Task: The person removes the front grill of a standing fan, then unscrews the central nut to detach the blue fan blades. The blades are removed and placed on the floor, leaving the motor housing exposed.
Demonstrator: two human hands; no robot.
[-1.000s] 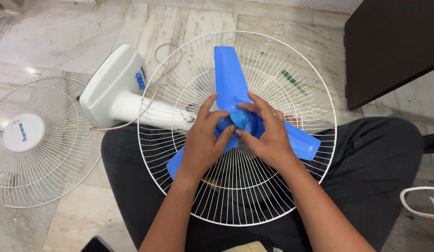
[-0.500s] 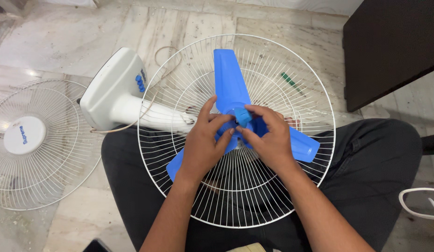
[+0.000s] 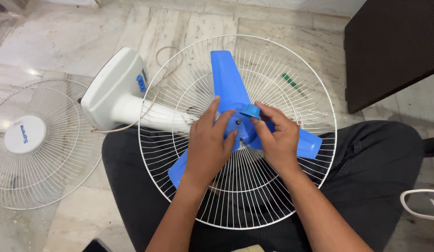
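Left hand (image 3: 208,142) spread flat, right hand (image 3: 276,135) fingertips pinched, forearms converging

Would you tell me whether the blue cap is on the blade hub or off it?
Off: the right hand holds the blue cap beside the hub, whose centre shows bare.

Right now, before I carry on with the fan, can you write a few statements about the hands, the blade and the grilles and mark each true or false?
1. The right hand holds a small blue cap just off the hub. True.
2. The left hand rests on the blue blade. True.
3. The blade has five wings. False: three show.
4. The second grille lies on the floor to the left. True.
5. The fan base is black. False: it is white with blue buttons.
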